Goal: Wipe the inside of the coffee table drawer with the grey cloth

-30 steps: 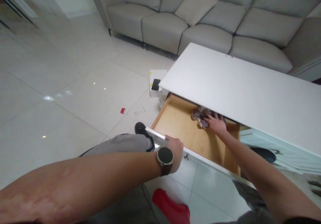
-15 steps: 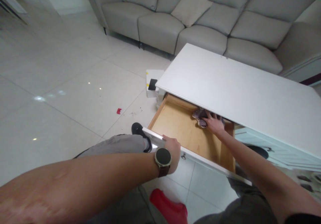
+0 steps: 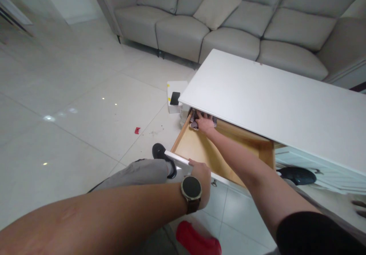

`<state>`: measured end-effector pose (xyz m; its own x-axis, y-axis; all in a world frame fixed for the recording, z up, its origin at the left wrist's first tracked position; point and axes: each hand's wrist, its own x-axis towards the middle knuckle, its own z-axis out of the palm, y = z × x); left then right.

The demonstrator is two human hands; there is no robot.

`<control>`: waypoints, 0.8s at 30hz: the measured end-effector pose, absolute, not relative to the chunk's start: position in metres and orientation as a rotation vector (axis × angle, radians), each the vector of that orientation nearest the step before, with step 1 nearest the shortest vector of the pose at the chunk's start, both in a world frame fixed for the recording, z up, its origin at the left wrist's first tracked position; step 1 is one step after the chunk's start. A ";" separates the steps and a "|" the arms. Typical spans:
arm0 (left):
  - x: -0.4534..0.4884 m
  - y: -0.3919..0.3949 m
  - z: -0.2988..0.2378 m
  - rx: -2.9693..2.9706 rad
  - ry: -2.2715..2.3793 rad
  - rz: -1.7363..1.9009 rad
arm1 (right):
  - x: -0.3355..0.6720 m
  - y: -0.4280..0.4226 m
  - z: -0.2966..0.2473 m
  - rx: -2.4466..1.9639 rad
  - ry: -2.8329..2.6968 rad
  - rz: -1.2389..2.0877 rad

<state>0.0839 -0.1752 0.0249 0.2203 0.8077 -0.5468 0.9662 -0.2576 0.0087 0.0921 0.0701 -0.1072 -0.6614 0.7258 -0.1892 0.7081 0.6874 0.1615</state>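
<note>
A pulled-out wooden drawer [image 3: 185,144] sticks out from under the white tabletop [image 3: 257,95]. My left hand [image 3: 202,177], with a watch on the wrist, is closed over the top edge of the drawer's white front panel [image 3: 228,182]. Inside the drawer, at its far left corner, my right hand [image 3: 205,124] presses down on a dark patterned cloth [image 3: 194,125]. The fingers spread over the cloth, and the tabletop edge partly covers that corner.
Beyond the table stands a grey sofa [image 3: 183,30] with a cushion [image 3: 217,7]. A white box [image 3: 174,85] with a dark phone-like object [image 3: 175,98] on it sits left of the table. Below the drawer is a red object [image 3: 197,239]; a red scrap [image 3: 137,130] lies on the floor.
My right hand has slid the cloth leftward along the drawer's back, from the right side to the far left corner. My left hand has stayed on the front panel.
</note>
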 end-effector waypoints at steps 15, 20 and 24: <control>0.088 -0.171 0.021 2.115 1.694 -0.624 | 0.385 0.047 -0.090 1.532 2.221 0.277; 0.090 -0.168 0.021 2.106 1.629 -0.665 | 0.402 0.038 -0.080 1.663 2.147 0.279; 0.092 -0.165 0.018 2.066 1.608 -0.639 | 0.392 0.024 -0.068 1.616 2.126 0.255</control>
<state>0.0921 -0.1650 0.0180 0.2161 0.7676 -0.6034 0.9724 -0.2249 0.0622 0.3919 0.0244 -0.0684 -0.2083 0.9475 -0.2427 0.8631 0.2948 0.4102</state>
